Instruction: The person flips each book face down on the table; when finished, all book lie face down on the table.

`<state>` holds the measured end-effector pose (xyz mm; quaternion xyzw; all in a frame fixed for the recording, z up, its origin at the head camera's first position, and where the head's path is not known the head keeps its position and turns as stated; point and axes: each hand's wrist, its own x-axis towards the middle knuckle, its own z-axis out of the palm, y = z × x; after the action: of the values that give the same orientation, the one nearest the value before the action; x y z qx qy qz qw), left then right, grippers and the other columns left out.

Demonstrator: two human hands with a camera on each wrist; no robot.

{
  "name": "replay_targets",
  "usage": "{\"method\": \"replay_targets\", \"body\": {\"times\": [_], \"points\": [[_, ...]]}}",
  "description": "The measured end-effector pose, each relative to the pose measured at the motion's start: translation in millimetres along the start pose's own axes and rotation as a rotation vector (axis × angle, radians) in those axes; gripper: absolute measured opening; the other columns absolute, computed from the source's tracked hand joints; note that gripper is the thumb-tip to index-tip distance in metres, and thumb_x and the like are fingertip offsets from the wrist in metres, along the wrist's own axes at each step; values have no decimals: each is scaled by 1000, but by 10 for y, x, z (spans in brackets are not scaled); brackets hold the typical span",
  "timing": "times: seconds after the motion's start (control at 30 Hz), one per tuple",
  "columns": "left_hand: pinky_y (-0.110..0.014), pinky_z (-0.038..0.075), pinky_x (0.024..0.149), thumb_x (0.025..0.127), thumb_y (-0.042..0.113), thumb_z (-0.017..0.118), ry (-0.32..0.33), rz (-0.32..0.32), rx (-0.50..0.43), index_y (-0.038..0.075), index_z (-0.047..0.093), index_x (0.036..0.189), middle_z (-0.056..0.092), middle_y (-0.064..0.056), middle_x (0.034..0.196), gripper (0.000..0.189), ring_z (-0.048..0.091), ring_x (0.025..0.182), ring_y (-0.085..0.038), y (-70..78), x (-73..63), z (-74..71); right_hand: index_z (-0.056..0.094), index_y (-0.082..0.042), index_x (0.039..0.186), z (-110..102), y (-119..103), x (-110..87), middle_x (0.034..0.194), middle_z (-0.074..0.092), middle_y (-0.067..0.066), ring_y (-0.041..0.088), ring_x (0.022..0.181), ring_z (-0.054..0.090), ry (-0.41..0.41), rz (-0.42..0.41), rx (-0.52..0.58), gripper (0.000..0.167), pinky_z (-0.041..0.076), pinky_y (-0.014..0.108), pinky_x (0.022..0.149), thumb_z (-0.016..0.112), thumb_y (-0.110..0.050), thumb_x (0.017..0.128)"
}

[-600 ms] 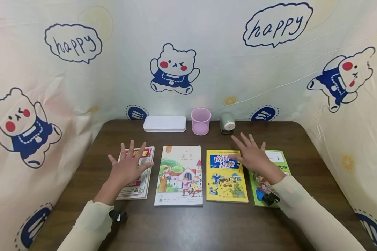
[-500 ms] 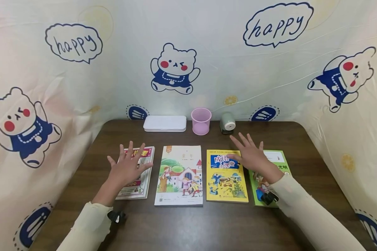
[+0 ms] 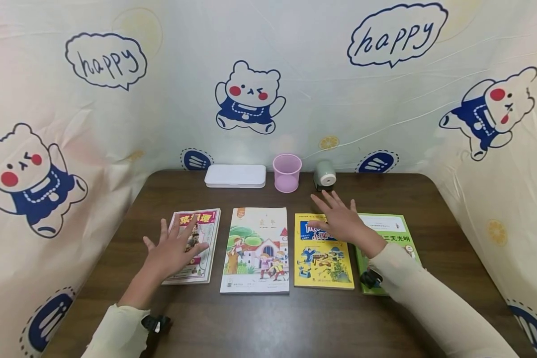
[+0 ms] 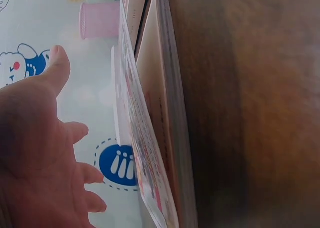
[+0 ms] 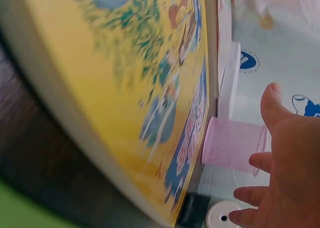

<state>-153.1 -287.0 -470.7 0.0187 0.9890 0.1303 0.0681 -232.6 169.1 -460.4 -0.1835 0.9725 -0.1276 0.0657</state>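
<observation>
Left hand [image 3: 165, 256] and right hand [image 3: 346, 223] have both shifted leftward since the earlier frame; one hovers over the pink book [image 3: 207, 256], just left of the white book [image 3: 256, 253], the other over the yellow book [image 3: 324, 263], just right of it. Both have spread fingers, hold nothing and are well apart. Beyond the white book sit a white case [image 3: 235, 176] and a pink cup [image 3: 287, 175], while a green book [image 3: 395, 233] lies to its right, past the yellow book.
</observation>
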Motion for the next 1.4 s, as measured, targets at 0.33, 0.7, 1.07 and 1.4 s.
{"method": "replay_targets", "body": {"times": [0.33, 0.7, 1.07, 1.4], "points": [[-94, -10, 92, 91, 80, 50, -82, -47, -46, 18, 15, 167, 0, -36, 166, 103, -6, 145, -68, -127, -135, 61, 24, -24, 166, 24, -243, 128, 172, 17, 13, 39, 158, 12, -21, -56, 25, 85, 8, 79, 116, 56, -64, 98], [-94, -10, 91, 87, 84, 51, -173, -84, -84, 15, 7, 167, -3, -42, 163, 114, -8, 143, -70, -275, -296, 87, 19, -23, 167, 12, -544, 297, 174, 11, 8, 36, 159, 8, -88, -100, 39, 86, 4, 75, 119, 55, -63, 100], [-94, -5, 93, 76, 77, 73, -163, -70, -144, 5, 1, 165, 1, -41, 163, 135, -2, 145, -68, -442, -467, 114, 21, -23, 166, 136, -774, 499, 173, 18, 8, 33, 159, 11, -115, -146, 26, 87, 7, 75, 119, 56, -65, 98], [-88, -9, 101, 80, 56, 84, -122, -10, -313, -5, -3, 162, -1, -36, 165, 134, -7, 149, -61, -588, -543, 134, 21, -26, 166, 277, -1011, 671, 172, 20, 6, 32, 159, 12, -153, -178, 13, 89, 8, 74, 120, 53, -70, 96]]}}
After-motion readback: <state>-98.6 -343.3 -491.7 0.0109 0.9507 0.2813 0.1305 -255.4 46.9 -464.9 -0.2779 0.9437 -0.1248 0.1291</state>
